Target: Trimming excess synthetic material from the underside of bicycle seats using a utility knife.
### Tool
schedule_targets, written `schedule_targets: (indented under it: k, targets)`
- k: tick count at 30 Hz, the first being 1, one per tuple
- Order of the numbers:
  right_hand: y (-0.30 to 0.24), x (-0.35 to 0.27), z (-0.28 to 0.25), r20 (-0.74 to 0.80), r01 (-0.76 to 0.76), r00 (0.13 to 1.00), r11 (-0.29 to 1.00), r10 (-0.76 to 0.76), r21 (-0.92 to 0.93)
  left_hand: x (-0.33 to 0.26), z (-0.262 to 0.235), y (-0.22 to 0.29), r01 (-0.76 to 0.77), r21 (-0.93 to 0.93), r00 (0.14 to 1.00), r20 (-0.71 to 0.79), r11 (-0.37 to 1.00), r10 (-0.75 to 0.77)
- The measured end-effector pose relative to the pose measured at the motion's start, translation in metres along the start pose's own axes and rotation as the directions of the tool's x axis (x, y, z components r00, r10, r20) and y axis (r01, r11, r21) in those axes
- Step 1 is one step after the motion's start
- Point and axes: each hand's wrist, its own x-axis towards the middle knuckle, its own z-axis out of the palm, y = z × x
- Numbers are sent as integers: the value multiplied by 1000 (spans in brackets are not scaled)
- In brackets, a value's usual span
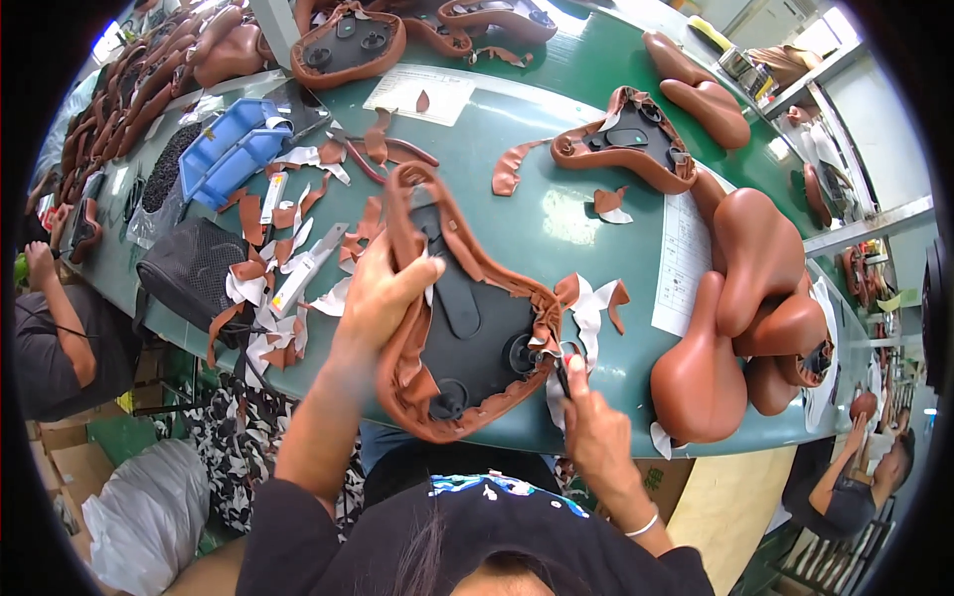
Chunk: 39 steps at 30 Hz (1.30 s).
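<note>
An upturned bicycle saddle point(497, 268), with brown leather cover and black plastic base, is tilted in front of me at the table's near edge. My left hand point(383, 293) grips its left rim near the narrow nose, thumb over the edge. At the wide end's right corner, my right hand point(596, 432) is closed round a slim dark hand tool point(563, 379) with a bit of red; its exact kind is partly hidden. The tool meets the gathered leather edge there. Torn brown and white offcuts point(593, 303) hang or lie beside that corner.
Finished saddles point(701, 368) are piled at right on the green table point(596, 248). Another upturned saddle point(626, 139) lies farther back. Leather scraps, box cutters point(308, 268), a black mesh bag point(194, 263) and a blue bin point(234, 149) stand left. Other people work at both sides.
</note>
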Motion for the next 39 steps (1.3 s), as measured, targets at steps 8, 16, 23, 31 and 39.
schedule_targets:
  k: [8,16,23,31,39]
  targets:
    - [-6,-7,-21,-126,-112,972,864,198,490,-47,8,-10,-41,-327,978,-204,944,-28]
    - [-14,111,-7,-167,-25,955,622,247,783,-81,18,-36,-115,-210,913,-409,971,20]
    - [-4,97,-35,-151,92,867,146,476,985,-58,13,-3,-433,708,832,77,558,549]
    - [13,50,-42,-141,43,989,838,41,543,-7,42,-15,-661,303,733,456,686,505]
    - [-6,15,-22,-28,41,999,998,-39,57,7,36,-6,127,-845,966,224,520,128]
